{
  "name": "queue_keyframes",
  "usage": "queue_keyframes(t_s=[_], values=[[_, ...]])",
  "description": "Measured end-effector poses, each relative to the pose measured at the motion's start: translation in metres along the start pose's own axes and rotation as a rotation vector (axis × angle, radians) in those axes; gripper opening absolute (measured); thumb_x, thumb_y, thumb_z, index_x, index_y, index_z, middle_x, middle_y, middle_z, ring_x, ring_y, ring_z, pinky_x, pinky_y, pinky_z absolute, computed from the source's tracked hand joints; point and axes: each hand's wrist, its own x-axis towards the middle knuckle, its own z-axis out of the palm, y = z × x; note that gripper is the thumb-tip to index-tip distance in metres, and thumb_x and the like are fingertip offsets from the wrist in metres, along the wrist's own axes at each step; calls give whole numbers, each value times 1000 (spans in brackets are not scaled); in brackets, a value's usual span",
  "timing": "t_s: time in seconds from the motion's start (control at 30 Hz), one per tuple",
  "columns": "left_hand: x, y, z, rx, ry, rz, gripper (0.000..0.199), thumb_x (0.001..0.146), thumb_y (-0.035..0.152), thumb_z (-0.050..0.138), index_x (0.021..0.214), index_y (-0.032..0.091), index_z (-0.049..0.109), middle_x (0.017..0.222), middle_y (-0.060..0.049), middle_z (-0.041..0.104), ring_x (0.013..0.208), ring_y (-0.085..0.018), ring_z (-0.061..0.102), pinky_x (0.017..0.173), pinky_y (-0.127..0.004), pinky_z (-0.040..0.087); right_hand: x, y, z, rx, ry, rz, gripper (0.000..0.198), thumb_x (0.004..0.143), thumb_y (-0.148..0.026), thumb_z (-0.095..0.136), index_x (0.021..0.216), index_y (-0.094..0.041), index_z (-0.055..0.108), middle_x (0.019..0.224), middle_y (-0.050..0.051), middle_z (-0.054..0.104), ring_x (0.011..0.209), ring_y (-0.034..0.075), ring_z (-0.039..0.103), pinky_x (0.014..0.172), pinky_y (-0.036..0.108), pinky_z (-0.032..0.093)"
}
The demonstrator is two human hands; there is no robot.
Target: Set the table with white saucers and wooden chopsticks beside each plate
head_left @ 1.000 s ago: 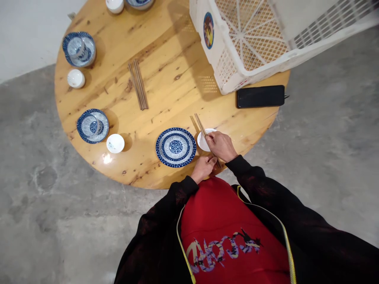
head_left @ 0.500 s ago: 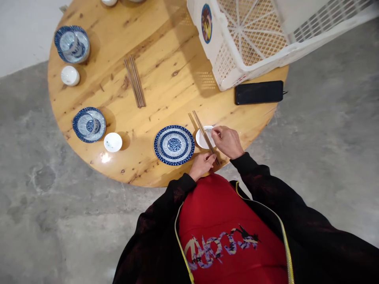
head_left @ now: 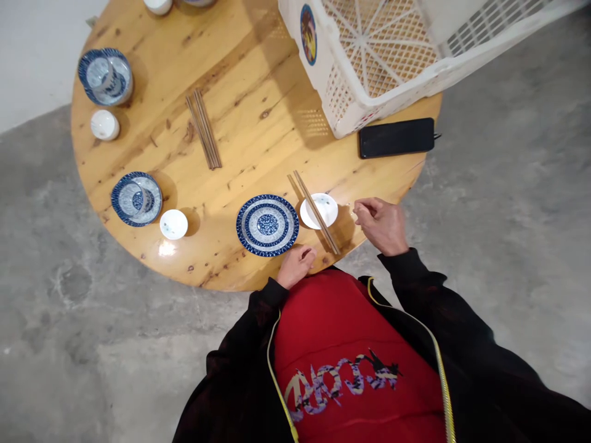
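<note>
A pair of chopsticks (head_left: 317, 212) lies slanted across the rim of a small white bowl (head_left: 327, 210), its lower ends reaching toward the table edge. Left of the bowl is a blue-and-white patterned plate (head_left: 268, 225). My left hand (head_left: 297, 266) rests at the table edge just below the plate, fingers curled in and nothing seen in them. Off to the right of the bowl, my right hand (head_left: 383, 224) hovers near the table edge, apart from the chopsticks. Its fingers are folded together, and nothing shows in them.
On the round wooden table (head_left: 240, 135) stand a white plastic basket (head_left: 346, 104) and a black phone (head_left: 396, 138). More chopsticks (head_left: 204, 130) lie toward the middle. Leftward are stacked blue-and-white dishes (head_left: 136, 199) with a glass, a white cup (head_left: 174, 224), another stack (head_left: 105, 77) and another cup (head_left: 104, 125).
Both hands have come away from the chopsticks and bowl, the left hand toward the left and the right hand toward the right. The chopsticks stay lying across the bowl.
</note>
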Motion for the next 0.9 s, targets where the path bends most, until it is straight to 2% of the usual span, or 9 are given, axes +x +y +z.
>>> queue_keyframes(t_s=[0.2,0.33,0.5,0.63,0.77,0.9], values=[[-15,-5,-6,-52,39,-6,25,93,38,48,82,19,61,73,0,59,66,-15,59,61,-24,43,-7,5,-6,67,7,-4,24,84,-34,54,88,-18,71,85,9,75,70,22,70,62,30,53],[-31,-4,-8,-77,78,-98,26,93,40,48,93,19,64,78,0,62,66,-15,61,64,-25,45,-10,5,-10,121,5,-22,27,86,-37,55,93,-17,72,86,8,75,65,20,69,59,29,52],[-57,-2,-1,-67,180,-167,30,93,44,48,95,19,64,79,-1,63,68,-16,60,69,-27,48,-14,-13,-10,199,-55,-30,28,88,-40,56,94,-18,72,82,5,74,62,18,67,59,28,51],[-75,-3,8,-85,278,-220,33,95,48,48,93,19,63,78,-1,63,68,-15,59,69,-27,46,-20,-30,-1,262,-155,-77,29,87,-42,56,93,-19,73,80,5,73,63,19,66,61,30,52],[-82,-5,3,-100,332,-194,31,95,45,49,89,18,63,71,0,60,66,-16,58,66,-27,45,-32,-40,8,287,-228,-125,29,87,-44,55,93,-21,73,80,5,73,63,20,66,63,32,53],[-81,1,-16,-88,359,-118,35,95,48,50,89,17,65,70,0,60,62,-15,55,63,-26,43,-54,-47,10,307,-235,-106,31,87,-48,56,95,-23,72,82,6,74,59,21,66,62,34,55]])
